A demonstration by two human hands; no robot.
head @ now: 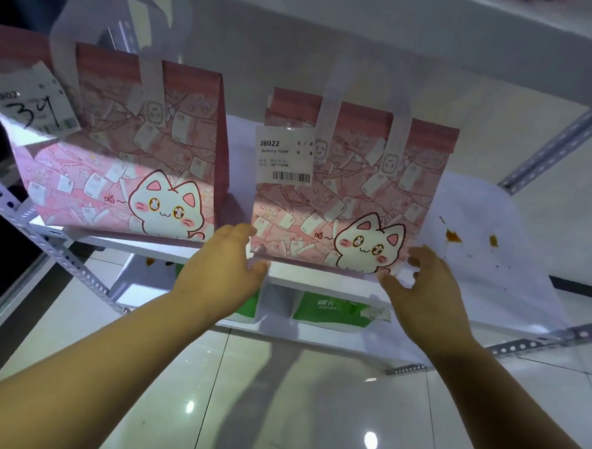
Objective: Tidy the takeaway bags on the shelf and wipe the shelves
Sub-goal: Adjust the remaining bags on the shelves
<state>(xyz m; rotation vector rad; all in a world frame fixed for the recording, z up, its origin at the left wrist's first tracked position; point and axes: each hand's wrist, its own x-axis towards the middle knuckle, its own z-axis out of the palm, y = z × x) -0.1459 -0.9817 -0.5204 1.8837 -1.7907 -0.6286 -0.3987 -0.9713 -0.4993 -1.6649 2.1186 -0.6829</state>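
Hidden largely behind the shelf board point(319, 282) and the left hand point(224, 265): two green bags point(331, 312) on the lower tier, lettering too blurred to read. Smeared to a haze at top left: white handles point(62, 45) of the left pink bag point(120, 146). Too small to make out: fine print under "J8022" on the label point(284, 155) of the right pink bag point(357, 200). Cut off at the bottom edge: both forearms point(73, 384).

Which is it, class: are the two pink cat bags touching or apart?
Apart. The head view shows white shelf between the left bag and the right bag.
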